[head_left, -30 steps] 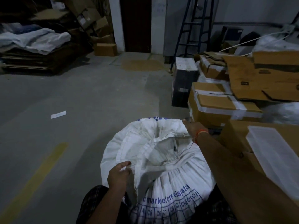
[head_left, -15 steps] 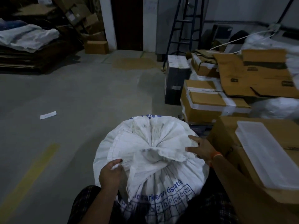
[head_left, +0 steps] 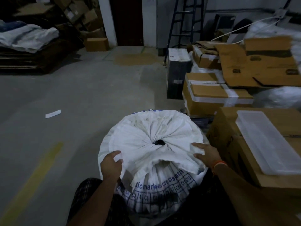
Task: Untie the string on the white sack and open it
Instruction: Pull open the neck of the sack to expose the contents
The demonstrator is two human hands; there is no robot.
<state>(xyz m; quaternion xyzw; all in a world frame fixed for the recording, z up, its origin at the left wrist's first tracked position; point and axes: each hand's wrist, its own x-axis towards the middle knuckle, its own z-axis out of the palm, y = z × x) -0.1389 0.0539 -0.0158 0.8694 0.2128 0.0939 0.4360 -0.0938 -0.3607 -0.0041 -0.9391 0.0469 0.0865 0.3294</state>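
Observation:
The white sack (head_left: pixel 151 141) with blue printing stands on the floor right in front of me. Its loose top is spread flat like a disc, gathered around a small dark hole (head_left: pixel 159 142) at the middle. My left hand (head_left: pixel 111 163) grips the left edge of this spread fabric, thumb and fingers curled on it. At the right edge, my right hand (head_left: pixel 206 154), with an orange band at the wrist, pinches the fabric between thumb and outstretched fingers. I cannot make out any string.
Cardboard boxes (head_left: pixel 210 93) are stacked close on the right, the nearest (head_left: pixel 231 144) bearing a clear plastic lid (head_left: pixel 267 144). A blue ladder (head_left: pixel 187 22) stands behind them. Bare concrete floor with a yellow line (head_left: pixel 40 167) and a paper scrap (head_left: pixel 53 113) lies to the left.
My right hand came back from the sack's far rim to its near right edge. The crumpled top has been pulled outward and flattened, and a small hole now shows at its centre.

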